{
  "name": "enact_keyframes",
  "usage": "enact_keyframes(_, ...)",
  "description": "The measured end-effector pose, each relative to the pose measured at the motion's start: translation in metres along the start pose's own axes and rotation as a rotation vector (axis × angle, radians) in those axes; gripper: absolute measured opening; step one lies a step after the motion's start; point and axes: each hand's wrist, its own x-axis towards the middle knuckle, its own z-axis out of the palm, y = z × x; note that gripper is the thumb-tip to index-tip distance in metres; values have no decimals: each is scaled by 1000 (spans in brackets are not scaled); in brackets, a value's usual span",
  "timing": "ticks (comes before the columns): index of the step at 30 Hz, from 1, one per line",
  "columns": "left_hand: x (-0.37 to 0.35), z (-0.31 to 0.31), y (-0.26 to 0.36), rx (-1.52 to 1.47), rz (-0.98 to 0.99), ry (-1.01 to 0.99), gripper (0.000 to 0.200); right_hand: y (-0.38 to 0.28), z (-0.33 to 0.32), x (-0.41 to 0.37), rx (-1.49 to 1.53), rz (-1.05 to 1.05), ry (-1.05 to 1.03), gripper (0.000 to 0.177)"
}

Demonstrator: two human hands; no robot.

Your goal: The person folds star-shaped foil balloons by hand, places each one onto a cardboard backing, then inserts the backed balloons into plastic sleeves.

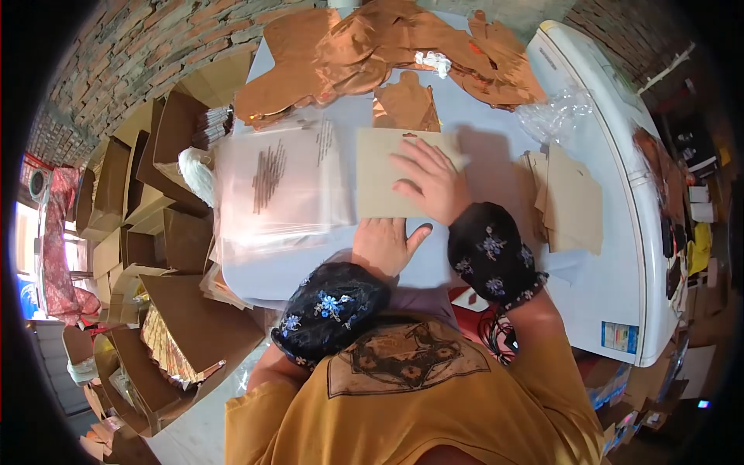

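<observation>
A cream-coloured rectangular card [377,178] with a small hang-hole at its top lies in the middle of the table. My right hand [435,180] rests on the card's right part, fingers stretched out and spread. At the lower edge of the card is my left hand [384,246], its thumb held out to the side; its fingertips are hidden at or under that edge. Just left of the card is a stack of clear plastic bags [298,186] with dark printed text. A copper-coloured foil piece [405,102] lies right above the card.
More crumpled copper-coloured foil [356,50] covers the table's far side, with a white scrap [432,62] on it. Cream cards [573,201] lie on the white appliance [620,256] at right, near clear plastic wrap [554,115]. Open cardboard boxes [190,318] crowd the left side.
</observation>
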Motion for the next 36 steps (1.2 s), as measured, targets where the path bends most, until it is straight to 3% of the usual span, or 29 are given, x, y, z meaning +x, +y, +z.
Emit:
enact_keyframes(2,2,-1,0,13,19,55,70,6,14,-3,-39,82,-123,46)
enact_keyframes(10,4,-12,2,-19,44,-2,68,18,22,-7,-21,116,-120,45)
enact_keyframes(16,-19,-54,10,-31,16,3,54,14,22,-6,-77,109,-107,46)
enact_keyframes(17,-16,-70,7,-41,48,49,43,14,22,-6,-93,104,-104,46)
enact_keyframes(20,22,-115,-12,-223,-287,-141,36,12,23,-5,-126,93,-95,47)
enact_keyframes(22,69,-93,-59,-408,-205,43,29,10,21,-6,-139,95,-93,48)
enact_keyframes(26,166,-15,-135,-298,-256,-44,45,9,21,-5,-139,90,-80,47)
enact_keyframes(32,226,3,-148,-456,-308,-297,43,7,17,-5,-95,134,-152,50)
enact_keyframes(36,233,3,-147,-401,-207,-335,39,9,20,-5,-97,123,-139,51)
